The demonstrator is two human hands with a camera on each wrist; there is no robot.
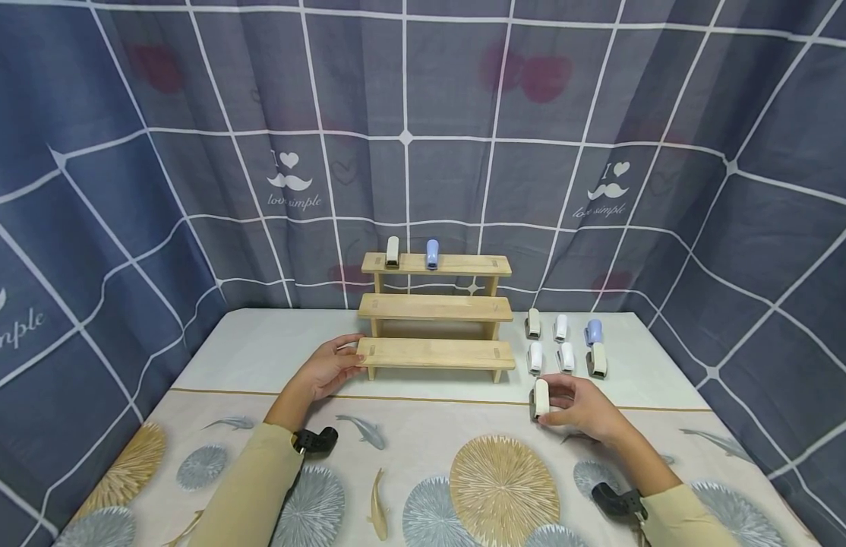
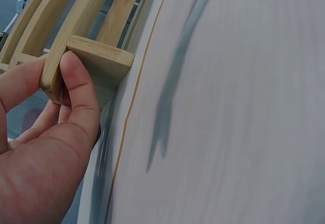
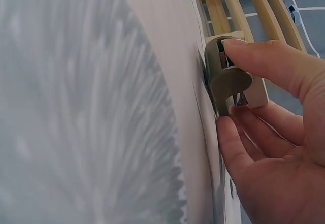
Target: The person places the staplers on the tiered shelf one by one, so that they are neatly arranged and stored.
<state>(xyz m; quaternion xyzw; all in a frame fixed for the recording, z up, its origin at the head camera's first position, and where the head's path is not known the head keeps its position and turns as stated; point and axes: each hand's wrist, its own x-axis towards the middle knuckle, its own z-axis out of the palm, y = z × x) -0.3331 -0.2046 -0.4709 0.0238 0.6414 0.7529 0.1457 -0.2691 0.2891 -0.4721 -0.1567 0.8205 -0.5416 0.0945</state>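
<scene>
At lower right, the right hand (image 1: 582,407) pinches a cream stapler (image 1: 541,398), seemingly the carrying step; near centre, the left hand (image 1: 329,369) grips a wooden shelf (image 1: 433,352). Next likely calls for steady lifting.

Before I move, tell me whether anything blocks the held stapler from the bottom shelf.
Nothing visible: the cream stapler in the right hand has open space to the bottom shelf, whose left end the left hand grips.
</scene>
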